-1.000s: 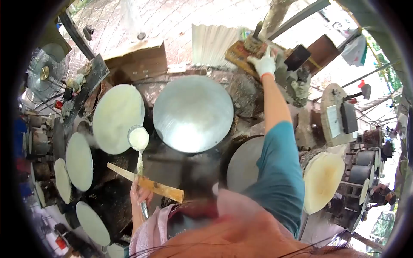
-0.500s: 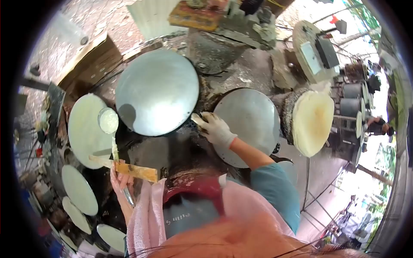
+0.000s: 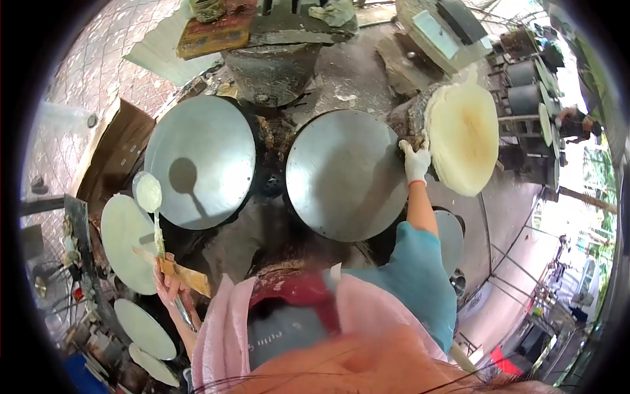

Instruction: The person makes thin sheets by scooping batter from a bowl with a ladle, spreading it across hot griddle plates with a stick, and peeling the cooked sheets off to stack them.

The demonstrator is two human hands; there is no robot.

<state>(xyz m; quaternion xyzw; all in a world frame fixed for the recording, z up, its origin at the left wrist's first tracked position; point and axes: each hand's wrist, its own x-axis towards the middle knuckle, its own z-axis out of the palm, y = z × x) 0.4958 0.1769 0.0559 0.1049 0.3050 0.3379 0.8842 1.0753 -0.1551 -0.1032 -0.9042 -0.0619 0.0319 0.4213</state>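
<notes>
My left hand (image 3: 172, 287) is closed around the handle of a ladle and a wooden spreader (image 3: 191, 278). White batter fills the ladle's bowl (image 3: 148, 193), which is above the edge of the left batter-covered round griddle (image 3: 125, 243). Gloved in white, my right hand (image 3: 417, 164) is at the right rim of a bare metal griddle (image 3: 348, 197), beside a large pale flatbread (image 3: 464, 131) browned in its middle. Its fingers are bent together around something small that I cannot make out. Another bare griddle (image 3: 200, 148) carries the ladle's shadow.
At the top left are an orange board (image 3: 213, 33) and a cardboard box (image 3: 120, 148). More coated griddles (image 3: 146, 329) line the lower left. A tray with a pale box (image 3: 435, 34) is at the top. A person (image 3: 576, 123) is in the far right background.
My right hand has moved from the orange board, past the gap between the bare griddles, to the flatbread's left edge. The view has swung right. My left hand keeps the ladle and spreader.
</notes>
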